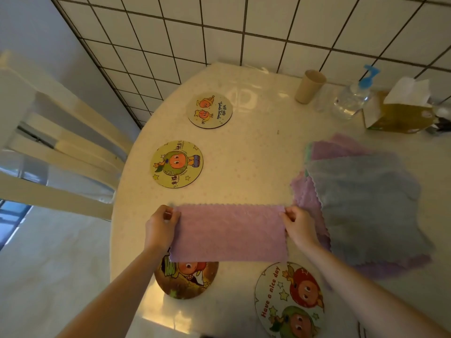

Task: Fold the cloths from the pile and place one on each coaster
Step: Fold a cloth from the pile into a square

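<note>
A purple cloth [229, 232] hangs stretched between my hands above the table's near edge, looking folded into a wide rectangle. My left hand [159, 226] pinches its top left corner and my right hand [299, 225] pinches its top right corner. The pile of cloths [363, 203] lies at the right, a grey-blue one on top of purple ones. Round cartoon coasters lie on the table: one far [210, 110], one at mid left [176, 164], one near left [188, 280] partly hidden behind the held cloth, one near right [289, 301].
A paper cup [309, 86], a clear pump bottle [351, 98] and a tissue box [400, 113] stand at the table's back right by the tiled wall. A pale wooden chair [61, 152] sits left of the round table [244, 152].
</note>
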`<state>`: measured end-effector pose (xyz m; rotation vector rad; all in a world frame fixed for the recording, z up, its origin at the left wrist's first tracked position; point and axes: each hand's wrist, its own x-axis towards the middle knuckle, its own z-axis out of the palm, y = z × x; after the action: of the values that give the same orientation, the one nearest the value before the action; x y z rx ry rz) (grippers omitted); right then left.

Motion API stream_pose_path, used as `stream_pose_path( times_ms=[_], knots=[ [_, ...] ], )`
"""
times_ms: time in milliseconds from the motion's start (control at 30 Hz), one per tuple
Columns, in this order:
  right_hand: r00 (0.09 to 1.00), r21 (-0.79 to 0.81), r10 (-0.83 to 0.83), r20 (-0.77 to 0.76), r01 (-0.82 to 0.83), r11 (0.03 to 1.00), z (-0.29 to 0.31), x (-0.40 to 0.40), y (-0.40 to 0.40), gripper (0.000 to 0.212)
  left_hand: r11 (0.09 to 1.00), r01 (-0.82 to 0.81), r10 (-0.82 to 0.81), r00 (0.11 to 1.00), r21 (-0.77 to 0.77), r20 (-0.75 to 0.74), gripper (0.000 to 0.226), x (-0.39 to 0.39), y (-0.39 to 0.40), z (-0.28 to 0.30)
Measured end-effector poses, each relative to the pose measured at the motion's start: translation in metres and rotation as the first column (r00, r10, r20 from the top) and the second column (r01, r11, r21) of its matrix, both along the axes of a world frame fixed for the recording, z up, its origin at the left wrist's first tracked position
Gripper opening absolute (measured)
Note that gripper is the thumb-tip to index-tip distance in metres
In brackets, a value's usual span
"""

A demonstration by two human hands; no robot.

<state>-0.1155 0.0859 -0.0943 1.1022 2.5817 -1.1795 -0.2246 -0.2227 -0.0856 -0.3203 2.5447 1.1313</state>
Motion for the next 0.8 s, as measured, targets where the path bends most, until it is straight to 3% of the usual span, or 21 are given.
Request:
stream_pose_path(
  times_ms=[233, 367, 467, 567, 667, 800],
  knots=[
    [0.996, 0.099, 0.066, 0.053, -0.071, 0.993, 0.008, -0.010, -0.016, 0.013, 0.985, -0.025, 0.024, 1.000, -0.171, -0.006, 0.025, -0.002, 0.010, 0.001],
    [0.991, 0.095, 0.000, 0.132, -0.013, 0.995, 0.009, -0.017, -0.024, 0.013, 0.983, -0.007, 0.032, 0.991, -0.186, 0.131, 0.035, -0.006, 0.016, 0.003],
    [0.992, 0.033, 0.018, 0.122, -0.023, 0.999, 0.010, -0.020, -0.024, 0.020, 0.985, 0.045, -0.007, 0.976, -0.167, 0.220, 0.027, -0.010, 0.016, 0.002],
    [0.996, 0.028, 0.001, 0.089, -0.003, 1.000, 0.010, -0.020, -0.021, 0.014, 0.990, 0.057, -0.030, 0.980, -0.133, 0.198, 0.021, -0.008, 0.014, 0.003],
    [0.999, -0.008, -0.017, 0.051, 0.018, 1.000, 0.011, -0.014, -0.020, 0.012, 0.996, 0.014, 0.000, 0.988, -0.086, 0.152, 0.033, -0.001, 0.011, 0.008],
    [0.997, -0.060, -0.063, 0.052, 0.066, 0.996, 0.016, 0.002, -0.022, 0.029, 0.995, -0.038, 0.047, 0.994, -0.091, 0.097, 0.044, 0.008, 0.004, 0.013]
  ],
)
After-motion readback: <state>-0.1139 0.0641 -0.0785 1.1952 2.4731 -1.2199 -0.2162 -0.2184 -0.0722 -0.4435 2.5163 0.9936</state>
